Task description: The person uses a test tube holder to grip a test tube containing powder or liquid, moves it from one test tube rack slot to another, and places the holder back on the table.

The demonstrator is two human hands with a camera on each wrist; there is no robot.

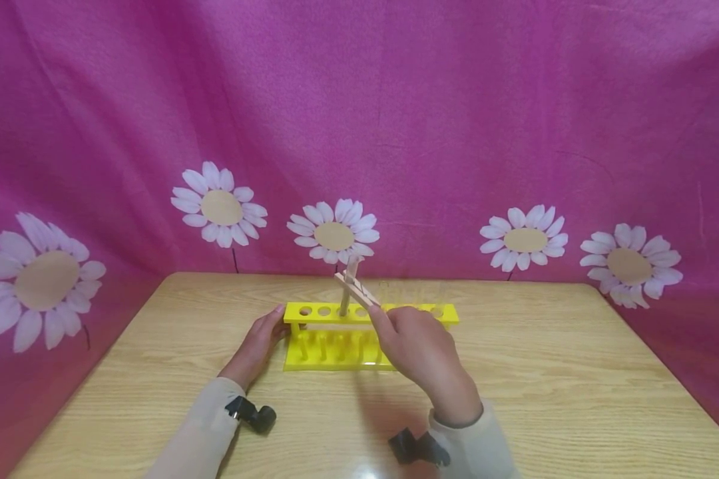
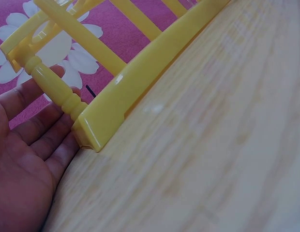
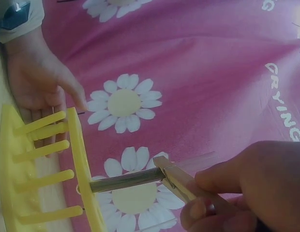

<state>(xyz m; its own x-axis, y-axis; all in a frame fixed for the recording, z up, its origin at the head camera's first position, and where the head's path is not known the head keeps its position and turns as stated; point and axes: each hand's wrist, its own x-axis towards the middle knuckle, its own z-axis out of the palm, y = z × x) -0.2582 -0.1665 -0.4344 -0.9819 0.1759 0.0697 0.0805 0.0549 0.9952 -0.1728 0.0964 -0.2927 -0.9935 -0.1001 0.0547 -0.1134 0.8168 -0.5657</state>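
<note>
A yellow test tube rack (image 1: 329, 365) stands on the table, with a row of holes on top and pegs below. My right hand (image 1: 422, 349) grips a wooden test tube holder (image 1: 359, 291). The holder's jaws clamp a glass test tube (image 3: 126, 180) near its upper part; the tube looks greyish below and clear above. Its lower end is at a hole in the rack's top bar, upright in the head view. At the rack's left end, my left hand (image 2: 24, 164) rests with its fingers (image 2: 43, 130) extended against the end post (image 2: 51, 84).
Several clear test tubes (image 1: 419, 293) stand toward the rack's right side, partly hidden by my right hand. The wood-grain table (image 1: 575, 379) extends around the rack. Behind it hangs a magenta cloth (image 1: 431, 133) with white daisies.
</note>
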